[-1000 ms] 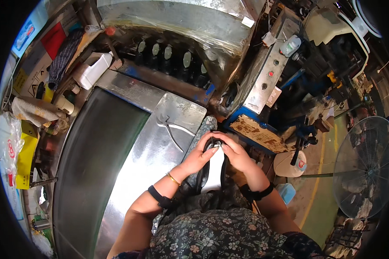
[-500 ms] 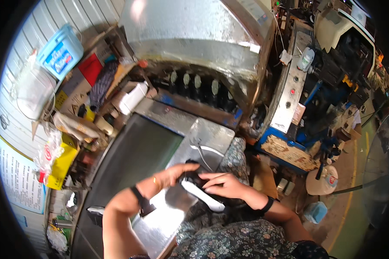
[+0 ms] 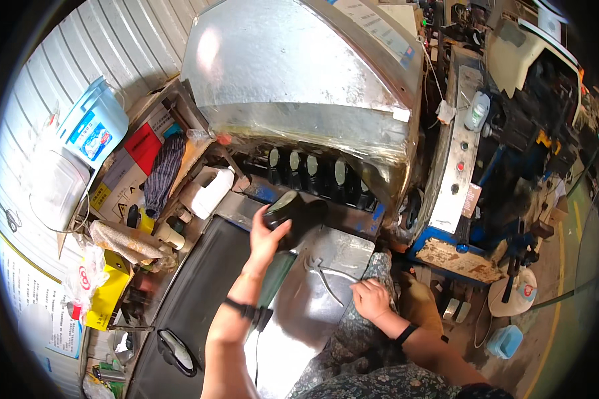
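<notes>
My left hand (image 3: 267, 238) is wrapped around a black shoe (image 3: 304, 223), raised above the far end of the metal plate; a pale oval shows on the shoe's near end. The fingers on the shoe's far side are hidden. My right hand (image 3: 373, 299) is closed at the plate's right edge, its fingers at the end of a bent metal rod (image 3: 336, 272). The rod's other end rests on the shiny metal plate (image 3: 306, 312). Another black shoe with a pale bottom (image 3: 176, 351) lies on the dark belt (image 3: 199, 286) to the left.
Several black shoes (image 3: 313, 169) stand in a row under a metal hood (image 3: 299, 73) ahead. A cluttered shelf on the left carries a blue bucket (image 3: 96, 123) and a white jug (image 3: 208, 191). On the right are a machine with a button panel (image 3: 456, 153) and a small blue bin (image 3: 504, 341).
Both hands were together at the shoe, its white bottom showing. My left hand has carried it forward, toward the row; my right hand has let go and moved right to the rod.
</notes>
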The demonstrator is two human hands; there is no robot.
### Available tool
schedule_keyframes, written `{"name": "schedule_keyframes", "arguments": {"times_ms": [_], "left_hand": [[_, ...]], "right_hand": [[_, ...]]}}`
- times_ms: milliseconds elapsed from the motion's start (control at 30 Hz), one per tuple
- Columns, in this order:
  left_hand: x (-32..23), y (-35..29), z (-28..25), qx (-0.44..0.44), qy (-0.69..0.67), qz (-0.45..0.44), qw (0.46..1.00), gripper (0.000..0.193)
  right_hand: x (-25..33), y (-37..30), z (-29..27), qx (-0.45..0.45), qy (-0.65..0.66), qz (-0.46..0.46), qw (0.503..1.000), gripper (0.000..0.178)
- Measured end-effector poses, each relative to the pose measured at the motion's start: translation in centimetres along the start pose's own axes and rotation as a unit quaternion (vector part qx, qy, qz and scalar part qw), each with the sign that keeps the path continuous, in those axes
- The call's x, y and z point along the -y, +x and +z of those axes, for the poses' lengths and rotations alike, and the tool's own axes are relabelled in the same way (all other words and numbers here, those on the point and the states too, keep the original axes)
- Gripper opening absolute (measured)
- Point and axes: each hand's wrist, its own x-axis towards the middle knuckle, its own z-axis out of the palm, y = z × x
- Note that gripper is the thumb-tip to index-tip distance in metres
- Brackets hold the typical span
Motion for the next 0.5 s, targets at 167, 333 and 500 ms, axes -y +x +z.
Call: {"name": "schedule_keyframes", "arguments": {"times_ms": [167, 333, 500], "left_hand": [[10.7, 6.7, -1.0, 0.007, 0.227, -0.056, 0.972, 0.076], [10.8, 3.1, -2.0, 0.041, 0.204, -0.035, 0.977, 0.092], [12.8, -12.5, -20.0, -0.207, 0.565, -0.064, 0.796, 0.073]], "right_hand": [[1.0, 0.6, 0.2, 0.005, 0.026, -0.025, 0.999, 0.006], [0.0, 0.0, 0.3, 0.028, -0.022, -0.016, 0.999, 0.010], [1.0, 0.0, 1.2, 0.053, 0.017, -0.025, 0.998, 0.012]]}}
